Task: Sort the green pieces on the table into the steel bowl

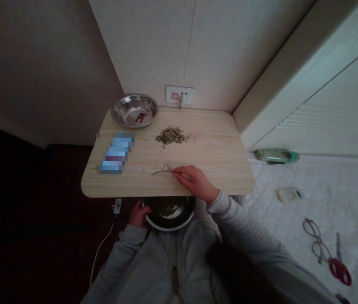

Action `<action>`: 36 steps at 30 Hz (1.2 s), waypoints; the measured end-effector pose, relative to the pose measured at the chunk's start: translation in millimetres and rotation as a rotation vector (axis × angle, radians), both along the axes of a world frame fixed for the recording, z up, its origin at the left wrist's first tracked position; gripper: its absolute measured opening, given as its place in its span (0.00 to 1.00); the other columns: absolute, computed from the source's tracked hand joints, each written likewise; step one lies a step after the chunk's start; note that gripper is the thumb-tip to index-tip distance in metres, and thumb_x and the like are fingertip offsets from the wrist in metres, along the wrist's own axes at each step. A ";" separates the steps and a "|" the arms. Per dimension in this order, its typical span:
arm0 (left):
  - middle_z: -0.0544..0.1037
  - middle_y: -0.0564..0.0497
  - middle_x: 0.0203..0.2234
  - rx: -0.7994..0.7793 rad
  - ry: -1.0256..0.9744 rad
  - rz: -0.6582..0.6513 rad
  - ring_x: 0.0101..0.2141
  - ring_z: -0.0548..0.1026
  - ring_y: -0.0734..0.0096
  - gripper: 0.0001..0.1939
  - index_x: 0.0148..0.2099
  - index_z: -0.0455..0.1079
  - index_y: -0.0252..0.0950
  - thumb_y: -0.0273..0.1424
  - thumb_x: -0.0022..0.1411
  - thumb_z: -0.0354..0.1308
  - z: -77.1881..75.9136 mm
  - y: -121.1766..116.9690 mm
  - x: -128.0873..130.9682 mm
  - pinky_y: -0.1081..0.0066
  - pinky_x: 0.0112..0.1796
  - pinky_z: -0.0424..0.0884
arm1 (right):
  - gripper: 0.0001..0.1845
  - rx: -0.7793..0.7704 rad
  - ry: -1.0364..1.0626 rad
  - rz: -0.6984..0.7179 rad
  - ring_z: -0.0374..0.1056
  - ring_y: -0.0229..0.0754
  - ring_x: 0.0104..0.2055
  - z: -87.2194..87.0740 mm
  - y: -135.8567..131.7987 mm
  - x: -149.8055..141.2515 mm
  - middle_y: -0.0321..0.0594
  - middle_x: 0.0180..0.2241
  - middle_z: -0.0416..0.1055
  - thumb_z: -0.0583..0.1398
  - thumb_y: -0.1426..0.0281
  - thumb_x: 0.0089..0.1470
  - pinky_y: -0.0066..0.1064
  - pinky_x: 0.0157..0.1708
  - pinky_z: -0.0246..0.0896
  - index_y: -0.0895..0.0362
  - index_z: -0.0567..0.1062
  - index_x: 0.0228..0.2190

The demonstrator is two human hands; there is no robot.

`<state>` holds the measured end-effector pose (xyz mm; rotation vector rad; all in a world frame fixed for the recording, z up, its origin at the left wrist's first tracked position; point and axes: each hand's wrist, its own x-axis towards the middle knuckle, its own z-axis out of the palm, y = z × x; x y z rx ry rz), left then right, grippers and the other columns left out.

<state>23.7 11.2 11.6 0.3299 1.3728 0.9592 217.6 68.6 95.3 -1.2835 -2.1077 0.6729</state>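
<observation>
My right hand [193, 181] is over the front edge of the small wooden table [219, 164], pinching a thin, curved metal utensil [160, 172]; its exact kind does not show. Just beyond the utensil lie several loose small green beans [167, 166]. Farther back is a pile of the same green beans [171, 135], with pale grains [199, 137] spread to its right. Below the table edge, my left hand [139, 214] grips the rim of a metal bowl [170, 228] close to my body. Green beans show inside this bowl, partly hidden by the tabletop.
An empty steel bowl [134, 111] with a dark label stands at the back left. A phone, blurred out [116, 153], lies in front of it. A wall socket [180, 95] sits behind the table. On the white bedding at right are a green bottle [276, 156], glasses [316, 240] and red-handled scissors [340, 271].
</observation>
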 end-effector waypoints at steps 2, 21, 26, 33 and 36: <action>0.63 0.62 0.09 -0.009 -0.016 0.031 0.10 0.57 0.83 0.18 0.30 0.65 0.36 0.20 0.29 0.52 -2.9 -0.6 -1.5 0.79 0.12 0.49 | 0.11 0.061 -0.046 0.034 0.63 0.35 0.36 1.7 10.9 -7.0 0.36 0.34 0.70 0.49 0.69 0.50 0.28 0.38 0.52 0.55 0.69 0.35; 0.63 0.61 0.09 0.013 -0.066 0.077 0.12 0.62 0.79 0.16 0.27 0.65 0.36 0.20 0.29 0.52 -6.7 -3.3 -10.6 0.76 0.15 0.56 | 0.11 0.186 -0.318 0.215 0.60 0.38 0.40 -17.8 57.1 -47.5 0.39 0.36 0.68 0.50 0.76 0.48 0.33 0.42 0.44 0.56 0.67 0.33; 0.66 0.60 0.11 0.011 -0.066 0.074 0.13 0.63 0.79 0.17 0.28 0.65 0.35 0.20 0.28 0.52 -5.5 -1.4 -6.8 0.76 0.16 0.58 | 0.10 0.172 -0.329 0.220 0.60 0.38 0.40 -16.9 51.6 -25.1 0.40 0.37 0.67 0.50 0.76 0.48 0.34 0.43 0.44 0.56 0.67 0.32; 0.69 0.58 0.13 -0.004 -0.038 0.050 0.14 0.64 0.78 0.20 0.31 0.66 0.35 0.21 0.28 0.53 -5.0 0.4 -3.6 0.76 0.17 0.58 | 0.10 0.163 -0.322 0.195 0.59 0.38 0.42 -17.5 39.0 0.2 0.40 0.38 0.67 0.51 0.77 0.46 0.34 0.42 0.45 0.56 0.67 0.33; 0.70 0.58 0.14 -0.007 -0.031 0.032 0.15 0.65 0.77 0.22 0.33 0.66 0.35 0.21 0.28 0.53 -4.3 0.5 -2.2 0.76 0.17 0.59 | 0.11 0.163 -0.311 0.195 0.59 0.38 0.43 -17.4 32.9 6.8 0.40 0.39 0.67 0.51 0.78 0.46 0.34 0.43 0.45 0.56 0.67 0.33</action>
